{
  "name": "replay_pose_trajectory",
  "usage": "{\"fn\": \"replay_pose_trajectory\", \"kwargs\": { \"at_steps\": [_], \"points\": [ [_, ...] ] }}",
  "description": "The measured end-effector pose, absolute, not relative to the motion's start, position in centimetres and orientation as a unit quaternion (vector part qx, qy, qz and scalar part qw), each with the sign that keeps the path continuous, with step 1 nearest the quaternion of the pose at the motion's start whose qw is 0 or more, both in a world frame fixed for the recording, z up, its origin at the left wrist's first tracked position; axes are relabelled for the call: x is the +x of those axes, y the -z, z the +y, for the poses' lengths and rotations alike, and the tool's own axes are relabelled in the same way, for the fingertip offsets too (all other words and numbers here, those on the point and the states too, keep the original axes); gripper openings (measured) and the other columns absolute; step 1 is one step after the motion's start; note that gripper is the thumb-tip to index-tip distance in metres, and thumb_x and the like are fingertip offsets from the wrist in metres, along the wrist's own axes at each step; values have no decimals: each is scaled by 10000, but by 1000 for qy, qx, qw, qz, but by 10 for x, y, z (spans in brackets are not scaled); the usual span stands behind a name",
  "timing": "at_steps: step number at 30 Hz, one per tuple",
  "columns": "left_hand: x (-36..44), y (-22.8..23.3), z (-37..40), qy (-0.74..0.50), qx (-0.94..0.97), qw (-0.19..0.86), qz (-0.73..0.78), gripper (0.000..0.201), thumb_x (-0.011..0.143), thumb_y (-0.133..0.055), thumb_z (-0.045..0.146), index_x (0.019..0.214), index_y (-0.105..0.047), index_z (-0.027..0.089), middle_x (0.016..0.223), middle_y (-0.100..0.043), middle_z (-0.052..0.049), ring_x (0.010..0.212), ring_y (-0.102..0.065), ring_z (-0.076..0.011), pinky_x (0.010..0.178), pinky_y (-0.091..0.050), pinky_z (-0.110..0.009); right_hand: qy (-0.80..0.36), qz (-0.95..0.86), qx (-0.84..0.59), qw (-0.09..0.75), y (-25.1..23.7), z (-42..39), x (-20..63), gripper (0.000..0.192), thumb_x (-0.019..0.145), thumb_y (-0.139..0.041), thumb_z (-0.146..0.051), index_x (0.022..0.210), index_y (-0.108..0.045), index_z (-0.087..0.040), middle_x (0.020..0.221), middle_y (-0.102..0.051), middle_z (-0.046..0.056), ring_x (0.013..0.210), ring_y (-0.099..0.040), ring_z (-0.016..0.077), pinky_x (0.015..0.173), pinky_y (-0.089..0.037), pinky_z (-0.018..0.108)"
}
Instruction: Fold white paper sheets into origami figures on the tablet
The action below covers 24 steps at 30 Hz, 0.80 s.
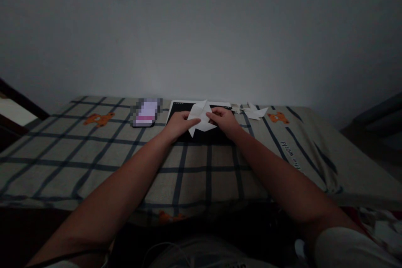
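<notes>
A white sheet of folded paper (201, 114) is held up between both hands, with creases running across it and pointed corners at top and bottom. My left hand (180, 124) grips its left edge, the thumb lying on the front face. On the other side my right hand (223, 119) pinches the paper between thumb and fingers. Under the paper lies a black board (209, 137) with a pale edge, partly covered by the hands and paper.
A checked cloth (150, 176) with bear prints covers the table. To the left lies a phone (147, 112), its screen blurred. Folded white paper pieces (256, 112) sit right of the board. A plain wall (201, 42) rises behind the table.
</notes>
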State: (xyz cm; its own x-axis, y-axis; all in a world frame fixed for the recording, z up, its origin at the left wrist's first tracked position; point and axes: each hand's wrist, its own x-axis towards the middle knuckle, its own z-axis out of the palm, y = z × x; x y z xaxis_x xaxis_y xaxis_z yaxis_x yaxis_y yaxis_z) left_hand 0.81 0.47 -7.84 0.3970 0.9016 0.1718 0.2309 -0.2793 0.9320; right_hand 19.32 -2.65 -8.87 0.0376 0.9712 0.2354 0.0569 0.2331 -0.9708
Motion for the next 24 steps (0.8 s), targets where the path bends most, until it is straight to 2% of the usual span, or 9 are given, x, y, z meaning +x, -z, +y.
{"fn": "replay_pose_trajectory", "kwargs": {
  "at_steps": [6, 9, 13, 17, 24],
  "points": [
    [10, 75, 9, -463, 602, 538, 366, 368, 688, -662, 471, 856, -672, 143, 787, -669, -64, 651, -580, -140, 571, -427, -234, -477, -459, -456, 595, 86, -24, 194, 204, 659, -694, -268, 692, -514, -178, 629, -578, -22, 607, -572, 94, 619, -460, 230],
    [11, 73, 7, -481, 563, 584, 332, 422, 717, -611, 533, 879, -664, 147, 838, -664, -74, 651, -576, -126, 566, -434, -229, -514, -409, -426, 622, 85, -24, 193, 208, 684, -681, -247, 691, -482, -186, 653, -576, -20, 641, -590, 94, 660, -483, 230],
    [15, 71, 0, -456, 605, 560, 335, 406, 675, -682, 464, 947, -673, 162, 948, -673, -75, 746, -593, -146, 617, -445, -235, -547, -387, -394, 630, 85, -25, 191, 242, 699, -681, -227, 678, -442, -194, 691, -597, -13, 689, -613, 101, 748, -503, 257],
    [17, 75, -2, -447, 629, 535, 344, 360, 678, -698, 426, 904, -697, 146, 895, -696, -81, 729, -601, -158, 639, -443, -254, -572, -417, -384, 594, 86, -27, 188, 172, 697, -690, -210, 785, -546, -172, 771, -650, 15, 686, -617, 100, 754, -514, 255],
    [19, 82, 1, -510, 555, 566, 334, 436, 631, -727, 469, 888, -705, 117, 936, -705, -110, 865, -637, -218, 782, -472, -309, -590, -463, -378, 543, 86, -33, 182, 283, 662, -728, -212, 917, -617, -158, 883, -678, 43, 754, -636, 124, 747, -538, 260]
  ]
}}
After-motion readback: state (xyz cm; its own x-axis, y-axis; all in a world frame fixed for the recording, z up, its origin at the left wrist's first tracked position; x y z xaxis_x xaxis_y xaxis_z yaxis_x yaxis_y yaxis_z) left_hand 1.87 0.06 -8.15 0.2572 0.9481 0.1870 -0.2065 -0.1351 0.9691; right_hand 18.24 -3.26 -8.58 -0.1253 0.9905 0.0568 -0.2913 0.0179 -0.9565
